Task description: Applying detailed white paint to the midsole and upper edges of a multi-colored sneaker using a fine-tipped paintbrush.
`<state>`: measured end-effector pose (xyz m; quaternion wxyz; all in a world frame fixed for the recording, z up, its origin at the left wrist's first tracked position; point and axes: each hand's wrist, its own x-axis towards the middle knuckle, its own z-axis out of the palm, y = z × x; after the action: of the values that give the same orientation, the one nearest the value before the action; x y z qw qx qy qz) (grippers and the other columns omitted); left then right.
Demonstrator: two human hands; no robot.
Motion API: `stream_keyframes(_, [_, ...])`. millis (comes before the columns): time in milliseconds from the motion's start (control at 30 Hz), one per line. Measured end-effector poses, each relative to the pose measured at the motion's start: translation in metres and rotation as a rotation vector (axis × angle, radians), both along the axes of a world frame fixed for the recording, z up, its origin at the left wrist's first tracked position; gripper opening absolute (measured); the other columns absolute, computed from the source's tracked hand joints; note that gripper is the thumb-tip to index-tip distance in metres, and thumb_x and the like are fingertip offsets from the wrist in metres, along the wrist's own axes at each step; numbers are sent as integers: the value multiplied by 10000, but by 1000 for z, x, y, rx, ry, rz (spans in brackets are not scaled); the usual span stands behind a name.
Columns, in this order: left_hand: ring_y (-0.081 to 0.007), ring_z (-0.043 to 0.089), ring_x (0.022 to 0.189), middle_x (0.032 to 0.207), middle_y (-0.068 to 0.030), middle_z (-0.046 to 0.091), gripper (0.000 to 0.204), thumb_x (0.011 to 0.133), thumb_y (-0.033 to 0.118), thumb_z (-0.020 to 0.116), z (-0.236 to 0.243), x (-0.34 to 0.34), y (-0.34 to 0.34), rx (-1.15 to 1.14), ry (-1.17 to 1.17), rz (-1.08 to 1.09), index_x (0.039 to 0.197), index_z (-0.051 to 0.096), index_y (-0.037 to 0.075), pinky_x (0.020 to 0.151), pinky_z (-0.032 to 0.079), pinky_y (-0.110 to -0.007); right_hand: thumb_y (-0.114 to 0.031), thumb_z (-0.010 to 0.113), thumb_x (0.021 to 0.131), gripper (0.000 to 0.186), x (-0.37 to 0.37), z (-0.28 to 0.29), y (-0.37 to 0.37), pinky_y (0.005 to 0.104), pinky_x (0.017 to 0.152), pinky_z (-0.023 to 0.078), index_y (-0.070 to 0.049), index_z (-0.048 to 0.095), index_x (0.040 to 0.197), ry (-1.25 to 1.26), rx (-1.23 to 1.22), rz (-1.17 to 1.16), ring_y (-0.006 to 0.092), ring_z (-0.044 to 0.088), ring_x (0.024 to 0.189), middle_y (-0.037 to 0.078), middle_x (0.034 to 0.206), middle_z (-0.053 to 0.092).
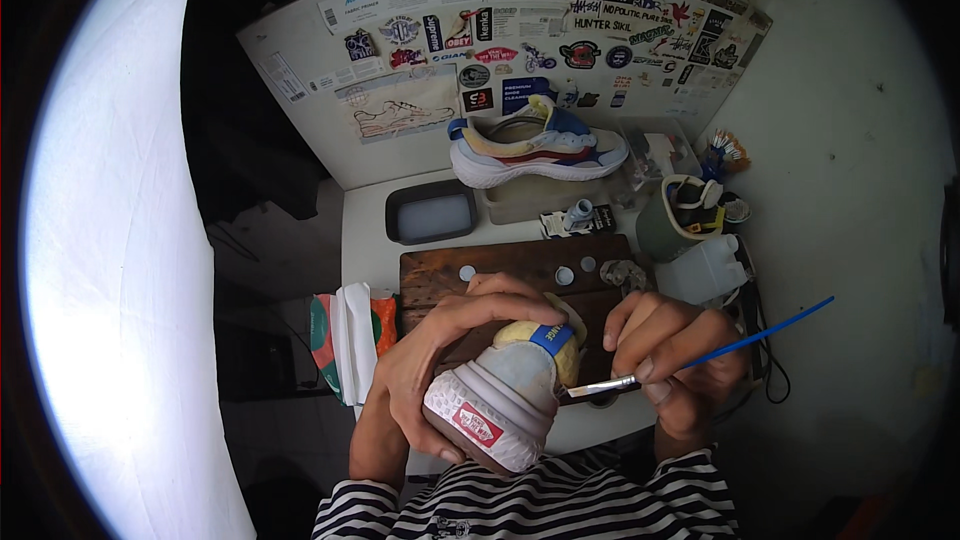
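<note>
Brushwork on the shoe (pixel 522 358) looks mid-pass, not finished. Shoe is up in the air over the near edge of the table (pixel 362 210), heel toward the wearer, left hand (pixel 432 335) wrapped round it, gripping. Right hand (pixel 680 345) pinches the brush (pixel 765 334) near the ferrule, tip at the side edge of the heel panel; can't tell if it's touching or just off. Heel tab is blue, collar yellow, sole white with a red patch. Heel panel reads pale blue-grey, patchy with tan toward the edge, so I'd call coverage there incomplete. Rest of the upper is hidden, no status on it. Second shoe (pixel 540 152) sits at the back of the table, blue and red parts visible; can't tell whether it's done or waiting. Small bottle (pixel 579 212) and dark tray (pixel 391 224) with liquid are out, so nothing's packed up; cleanup looks left to do.
</note>
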<state>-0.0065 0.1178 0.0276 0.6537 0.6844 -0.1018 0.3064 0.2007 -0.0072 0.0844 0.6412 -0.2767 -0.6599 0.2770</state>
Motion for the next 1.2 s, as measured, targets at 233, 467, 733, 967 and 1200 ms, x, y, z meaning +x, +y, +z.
stream_keyframes(233, [-319,471,1250,1304,-215,488,1169,409,466,866,-3,2,-3,-20,-5,-17,1357,511,-118,1070,355,-397,-89,648,878,135,1,-10,-1,414,708,528,-50,530,930,51,-14,58,184,569,642,135,755,627])
stream_keyframes(467, [-313,463,1255,1299,-212,500,1159,413,470,862,4,7,-2,10,6,-42,1352,517,-114,1063,354,-400,-6,640,808,137,2,-4,0,389,694,528,-26,545,905,25,-83,91,198,580,658,166,776,651])
stream_keyframes(733, [-303,466,1250,1301,-207,507,1149,418,470,856,5,8,2,74,10,-43,1354,520,-106,1065,351,-392,49,622,754,143,-3,5,1,339,616,489,-12,578,876,-31,-88,77,188,571,631,160,750,657])
stream_keyframes(967, [-303,466,1249,1313,-202,511,1150,412,465,857,5,7,-2,37,-3,-32,1356,522,-99,1065,349,-392,37,633,786,147,-2,5,3,283,593,472,-9,618,925,-74,-55,81,133,581,635,125,799,685])
stream_keyframes(1200, [-300,467,1251,1312,-202,521,1150,397,466,859,6,7,-4,56,-2,-26,1346,532,-95,1069,343,-394,38,633,782,142,-3,10,2,290,592,473,-18,618,912,-98,-67,94,136,585,627,112,780,685])
